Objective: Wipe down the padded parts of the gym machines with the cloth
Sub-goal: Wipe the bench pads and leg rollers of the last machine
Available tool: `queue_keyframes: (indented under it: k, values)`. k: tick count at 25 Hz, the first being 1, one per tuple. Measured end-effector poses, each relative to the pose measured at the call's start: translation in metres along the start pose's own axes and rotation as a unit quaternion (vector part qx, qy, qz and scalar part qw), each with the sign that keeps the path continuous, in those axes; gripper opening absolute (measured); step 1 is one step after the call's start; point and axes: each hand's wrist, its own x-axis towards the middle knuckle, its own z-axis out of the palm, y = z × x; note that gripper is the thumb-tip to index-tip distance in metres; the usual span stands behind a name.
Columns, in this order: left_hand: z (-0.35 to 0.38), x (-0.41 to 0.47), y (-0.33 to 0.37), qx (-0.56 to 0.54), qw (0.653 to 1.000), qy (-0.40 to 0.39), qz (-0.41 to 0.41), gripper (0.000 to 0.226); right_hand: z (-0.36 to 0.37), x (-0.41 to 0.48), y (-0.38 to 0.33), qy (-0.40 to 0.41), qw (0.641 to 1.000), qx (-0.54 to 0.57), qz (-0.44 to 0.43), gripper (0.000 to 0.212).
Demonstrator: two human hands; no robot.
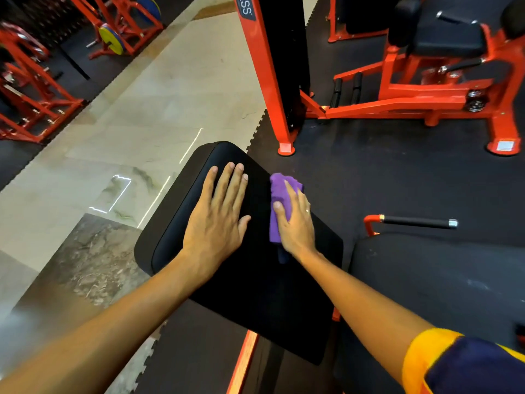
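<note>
A black padded seat (pixel 255 280) of a gym machine fills the middle of the view, tilted so that its rounded far end points up and left. The left hand (pixel 218 220) lies flat on the upper part of the pad, its fingers (pixel 227 189) straight and close together, the thumb spread out to the side, holding nothing. The right hand (pixel 298 226) is at the pad's right edge and holds a purple cloth (pixel 279 191) against it. The thumb and forefinger lie over the cloth, and the other fingers seem to curl round it over the edge, though the back of the hand hides them. A ring (pixel 307 211) shows on this hand, and a yellow and navy sleeve (pixel 468 365) at the lower right. Just beside the seat on the right sits a second black pad (pixel 426 280), with a black-gripped handle (pixel 414 222) above it. Farther off, a red machine (pixel 412 92) stands on dark rubber matting (pixel 369 172). Pale floor tiles (pixel 159 109) run along the left
</note>
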Motion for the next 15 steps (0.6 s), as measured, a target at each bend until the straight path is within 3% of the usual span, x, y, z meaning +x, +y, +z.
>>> queue_keyframes:
  k: [3, 4, 7, 9, 12, 15]
  values:
    - [-0.002, 0.000, 0.000, -0.001, 1.000, -0.006, 0.004, 0.081, -0.015, 0.039, 0.013, -0.003, 0.974, 0.000, 0.225, 0.054]
    - [-0.002, 0.000, 0.000, 0.000, 1.000, -0.006, 0.004, 0.080, -0.019, 0.052, 0.003, -0.012, 0.976, -0.013, 0.215, 0.052]
    - [-0.003, 0.000, 0.000, -0.001, 1.000, -0.005, 0.003, 0.080, -0.020, 0.074, -0.048, -0.028, 0.999, -0.019, 0.037, 0.046]
    - [-0.004, 0.001, 0.000, -0.002, 1.000, -0.004, 0.004, 0.080, -0.020, 0.082, -0.064, -0.053, 0.999, -0.007, -0.003, 0.048]
    - [-0.004, 0.002, 0.000, 0.000, 1.000, -0.004, 0.003, 0.080, -0.024, 0.094, -0.039, -0.120, 0.988, -0.034, 0.087, 0.053]
    - [-0.003, 0.002, 0.000, -0.003, 1.000, -0.006, 0.005, 0.081, -0.036, 0.095, 0.001, -0.173, 0.952, -0.108, 0.229, 0.058]
